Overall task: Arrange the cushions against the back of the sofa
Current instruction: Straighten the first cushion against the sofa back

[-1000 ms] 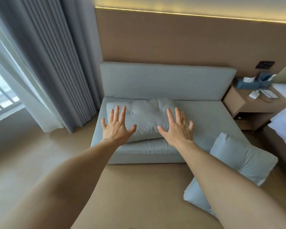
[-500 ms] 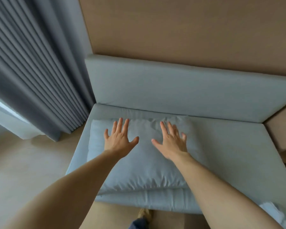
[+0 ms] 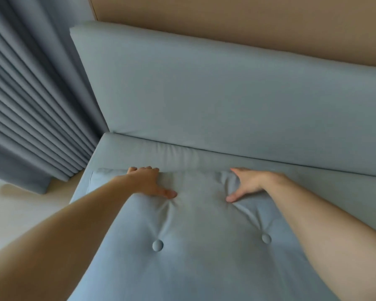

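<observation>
A pale blue-grey cushion point(image 3: 204, 246) with two fabric buttons lies flat on the sofa seat point(image 3: 152, 148), filling the lower middle of the head view. My left hand point(image 3: 149, 181) grips its far edge on the left, fingers curled over the edge and thumb pressed on top. My right hand point(image 3: 250, 183) grips the same far edge further right, thumb on top. The fabric puckers under both thumbs. The sofa back point(image 3: 215, 98) rises upright just beyond the cushion, with a strip of bare seat between them.
Grey pleated curtains point(image 3: 30, 105) hang at the left, close to the sofa's left end. A tan wood wall panel point(image 3: 248, 20) runs behind the sofa back. Pale floor point(image 3: 20, 209) shows at the lower left.
Both hands went from spread flat above the cushion to closed on its far edge. The view has moved closer to the sofa, and the second cushion on the floor is out of frame.
</observation>
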Tool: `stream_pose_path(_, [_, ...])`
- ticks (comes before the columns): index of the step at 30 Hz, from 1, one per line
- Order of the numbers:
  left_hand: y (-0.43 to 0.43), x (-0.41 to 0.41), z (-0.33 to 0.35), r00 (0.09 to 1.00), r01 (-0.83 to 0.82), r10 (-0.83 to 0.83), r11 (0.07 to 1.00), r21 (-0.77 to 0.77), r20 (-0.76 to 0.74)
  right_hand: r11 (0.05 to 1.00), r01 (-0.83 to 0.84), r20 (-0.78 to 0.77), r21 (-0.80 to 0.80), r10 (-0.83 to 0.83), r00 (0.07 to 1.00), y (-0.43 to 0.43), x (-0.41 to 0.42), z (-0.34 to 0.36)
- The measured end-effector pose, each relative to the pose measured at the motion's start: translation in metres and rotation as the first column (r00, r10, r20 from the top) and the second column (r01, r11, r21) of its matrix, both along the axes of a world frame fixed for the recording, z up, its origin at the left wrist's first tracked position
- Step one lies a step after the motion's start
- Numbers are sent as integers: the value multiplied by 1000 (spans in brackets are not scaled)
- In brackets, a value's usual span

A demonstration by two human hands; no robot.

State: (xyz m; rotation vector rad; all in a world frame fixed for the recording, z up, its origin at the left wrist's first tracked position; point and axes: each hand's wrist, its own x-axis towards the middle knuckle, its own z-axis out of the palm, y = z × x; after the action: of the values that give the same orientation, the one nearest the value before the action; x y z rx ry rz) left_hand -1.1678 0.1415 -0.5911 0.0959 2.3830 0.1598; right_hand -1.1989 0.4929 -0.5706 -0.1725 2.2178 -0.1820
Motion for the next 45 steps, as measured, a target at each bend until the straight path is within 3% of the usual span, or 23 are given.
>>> stream_pose_path(4, [-3,-12,-8,993,85,-81,996,42,-88,995,-77,-122,68,85,989,3,4,-15])
stream_pose_path(7, [2,-5,2,992,66,-56,994,83,-113,997,-82,-192,11,82,978,2,13,-5])
stream_pose_path(14, [21,59,82,870,75,17,983,167,-493,993,-102,-470,-60,62,880,-5,71,58])
stream_pose_path(16, [19,73,119,818,92,48,973,213,-574,987,-131,-581,-89,55,812,-2,88,88])
stream_pose_path(20, [7,74,199,661,204,88,935,291,-745,963,-217,-831,-159,-12,556,2,100,147])
stream_pose_path(25, [-15,26,268,495,279,82,928,248,-865,975,-197,-944,-106,-36,327,-21,68,200])
stream_pose_path(29, [-30,-24,283,435,301,53,932,201,-899,985,-151,-972,-88,-52,230,-47,25,215])
stream_pose_path(32, [-37,-60,274,417,291,70,934,207,-906,995,-83,-971,-51,-29,239,-60,-6,209])
stream_pose_path(38, [-60,-86,206,509,159,119,960,229,-853,999,38,-923,33,16,385,-98,-34,173])
stream_pose_path(40, [-68,-94,197,504,119,155,962,246,-850,995,90,-926,35,-2,378,-106,-42,173])
stream_pose_path(43, [-70,-103,198,549,145,65,974,172,-833,991,131,-930,38,-13,367,-102,-44,180])
stream_pose_path(45, [-68,-102,199,611,179,-27,978,105,-791,988,135,-906,74,10,424,-96,-45,182])
